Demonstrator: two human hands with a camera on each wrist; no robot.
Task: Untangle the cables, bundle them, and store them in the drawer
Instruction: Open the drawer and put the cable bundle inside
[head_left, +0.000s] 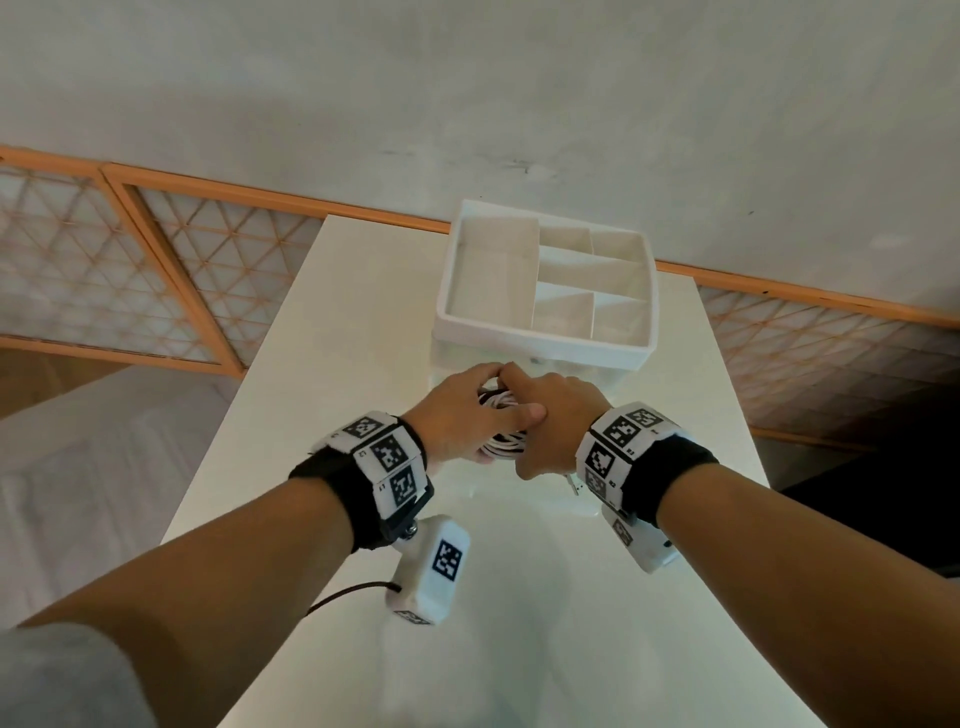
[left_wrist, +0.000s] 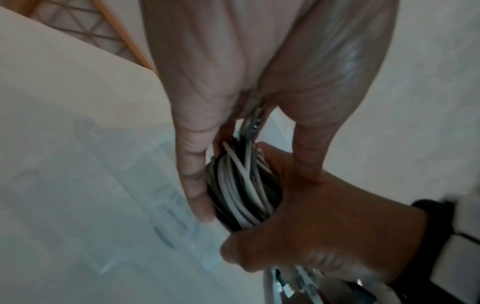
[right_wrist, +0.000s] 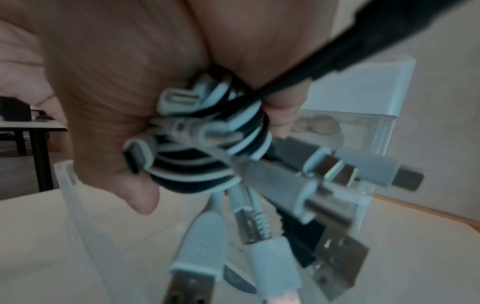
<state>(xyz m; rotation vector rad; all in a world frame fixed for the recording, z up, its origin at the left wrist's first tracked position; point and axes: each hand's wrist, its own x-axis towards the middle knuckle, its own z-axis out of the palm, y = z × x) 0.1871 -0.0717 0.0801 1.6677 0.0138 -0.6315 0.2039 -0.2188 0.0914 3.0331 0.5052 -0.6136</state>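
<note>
A coil of black and white cables (head_left: 500, 422) sits between both hands above the table, just in front of the white organizer box (head_left: 545, 332). My left hand (head_left: 480, 400) curls over the coil from the left, fingers (left_wrist: 194, 185) on one side and thumb on the other. From the right, my right hand (head_left: 524, 415) grips the same cable bundle (left_wrist: 241, 189). Several USB plugs (right_wrist: 259, 236) hang loose under the bundle (right_wrist: 207, 148) in the right wrist view. A clear drawer (right_wrist: 68, 185) stands pulled out below the hands.
The organizer's top tray (head_left: 447, 291) has several empty compartments. It stands near the far edge of the white table (head_left: 332, 364). Orange-framed lattice panels (head_left: 156, 270) run along the wall behind. A thin black cord (right_wrist: 324, 61) crosses the right wrist view.
</note>
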